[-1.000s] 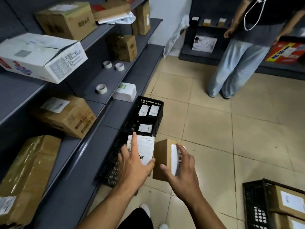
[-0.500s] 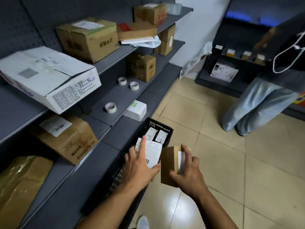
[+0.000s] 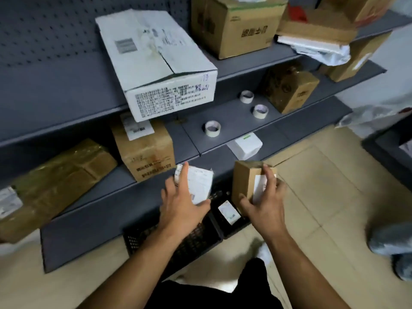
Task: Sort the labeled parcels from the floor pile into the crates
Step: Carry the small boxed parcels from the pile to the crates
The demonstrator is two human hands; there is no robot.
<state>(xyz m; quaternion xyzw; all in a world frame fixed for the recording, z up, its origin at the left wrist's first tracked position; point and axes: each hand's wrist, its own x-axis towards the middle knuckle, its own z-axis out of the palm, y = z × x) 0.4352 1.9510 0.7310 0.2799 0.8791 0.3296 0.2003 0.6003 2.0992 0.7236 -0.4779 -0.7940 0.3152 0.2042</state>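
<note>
2 hands, each clamped on 1 parcel: L hand (image 3: 179,207) white pkg (image 3: 200,184), R hand (image 3: 265,206) brown box (image 3: 244,179)

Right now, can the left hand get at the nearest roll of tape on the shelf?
Probably not yet. The left hand grips a white-labelled parcel, so its fingers are busy. The way itself looks free: nothing stands between the hand and the tape roll on the open shelf.

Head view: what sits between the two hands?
In the head view, a black crate holding a labelled parcel shows in the gap between the left hand and right hand.
</note>
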